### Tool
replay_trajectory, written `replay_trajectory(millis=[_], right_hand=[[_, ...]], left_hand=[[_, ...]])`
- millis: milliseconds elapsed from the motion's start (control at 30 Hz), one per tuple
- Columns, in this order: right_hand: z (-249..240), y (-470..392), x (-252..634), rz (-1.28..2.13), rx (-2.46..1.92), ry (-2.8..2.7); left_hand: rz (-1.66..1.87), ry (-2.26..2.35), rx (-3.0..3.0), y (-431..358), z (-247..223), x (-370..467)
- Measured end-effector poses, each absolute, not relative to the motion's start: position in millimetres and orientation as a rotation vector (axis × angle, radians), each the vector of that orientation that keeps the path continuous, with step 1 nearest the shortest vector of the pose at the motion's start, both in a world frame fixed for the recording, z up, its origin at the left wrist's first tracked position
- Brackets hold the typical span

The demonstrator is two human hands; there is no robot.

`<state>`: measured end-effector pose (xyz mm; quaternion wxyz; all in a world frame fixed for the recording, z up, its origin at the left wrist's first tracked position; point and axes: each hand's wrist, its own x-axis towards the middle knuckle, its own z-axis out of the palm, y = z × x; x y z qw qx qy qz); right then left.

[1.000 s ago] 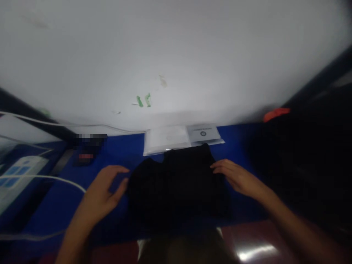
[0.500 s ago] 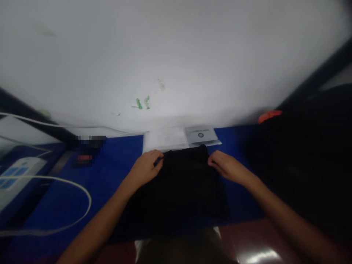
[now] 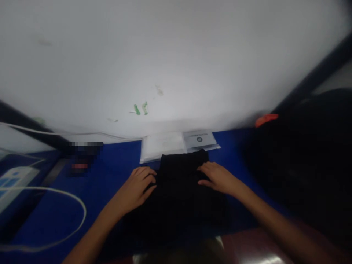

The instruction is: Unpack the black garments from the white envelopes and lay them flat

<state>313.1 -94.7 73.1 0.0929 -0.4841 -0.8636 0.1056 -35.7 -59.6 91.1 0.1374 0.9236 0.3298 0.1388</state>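
Black garment [image 3: 180, 190], folded, lies at lower centre of the frame on the blue table cover [image 3: 115, 161], its far edge just overlapping the clear plastic bags [image 3: 178, 143] stacked against the white wall [image 3: 176, 55]. Left hand [image 3: 136, 189]: palm down at the garment's left edge, fingers [image 3: 147, 176] curled and resting on the fabric; whether they pinch a fold cannot be told, image dark. Right hand [image 3: 217, 178]: flat, fingers together, pressing on the upper right of the garment. Risks, as judged: fabric is limp and layered, so uneven pressure from the two hands could let the top layer slide and the fold skew or open; pushing toward the wall could shove the bags out of stack, since they look slick and the garment touches them. White cable [image 3: 74, 194] loops at lower left, well apart from the left forearm, but a wide sweep of that arm could snag it. Dark heap [image 3: 308, 165] with an orange tag [image 3: 266, 119] at right sits near the right forearm; black on black, edges could be confused. Containers: the bags lie flat, one shows a printed label; contents pale, not identifiable. White power strip [image 3: 13, 179] at left edge, nothing seen plugged in for certain.
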Motion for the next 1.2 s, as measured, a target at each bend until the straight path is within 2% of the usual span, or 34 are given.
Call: replay_trajectory(millis=[133,267,333,400,467,533,600,733,900,1100,1200], right_hand=[[91.1,-109.1,330.0,0.716,-1.352,-2.415],[113.8,-121.1,339.5,1.39,-1.184,-2.304],[113.9,-116.5,341.8,1.561,-1.176,-2.282],[105.6,-100.4,345.8,1.269,-1.294,-2.304],[92.6,-75.3,352.0,0.609,-1.433,-2.313],[79.1,-47.1,357.9,0.13,-1.538,-2.379],[67.1,-21.9,360.4,-0.095,-1.574,-2.508],[47.7,9.5,352.9,-0.276,-1.583,-2.623],[36.8,20.7,351.2,-0.348,-1.715,-2.444],[61.9,4.3,376.4,-0.433,-1.798,-2.15],[83.0,-20.9,367.3,-0.387,-1.54,-2.229]], left_hand=[[0.332,0.914,2.515,-101.5,112.8,-41.2],[0.084,0.963,2.26,-134.1,122.1,-49.8],[0.047,0.98,2.184,-134.1,120.8,-52.3],[0.089,0.954,2.168,-123.4,118.0,-48.5],[0.189,0.893,2.227,-107.5,113.5,-37.7],[0.291,0.827,2.36,-92.9,105.1,-23.6],[0.324,0.784,2.532,-83.2,91.5,-11.6],[0.26,0.862,2.779,-77.2,56.6,-4.8],[0.249,0.97,2.841,-79.6,34.0,-9.8],[0.299,0.962,2.678,-73.6,49.8,-10.7],[0.527,1.112,2.389,-58.2,69.0,-14.3]])
